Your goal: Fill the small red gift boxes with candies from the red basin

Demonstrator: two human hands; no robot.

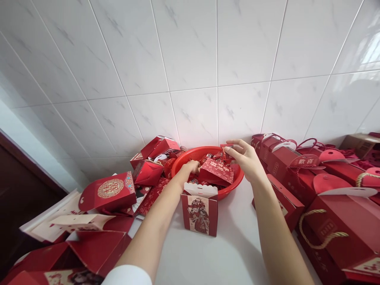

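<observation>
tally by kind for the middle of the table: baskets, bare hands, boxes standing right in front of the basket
Baskets: 1, the red basket
Bare hands: 2, left hand and right hand
Boxes standing in front: 1, the red box with a printed picture
Total: 4

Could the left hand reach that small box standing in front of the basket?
Probably yes: the left hand is in the red basket, just behind the small box, and nothing covers the box's front.
</observation>
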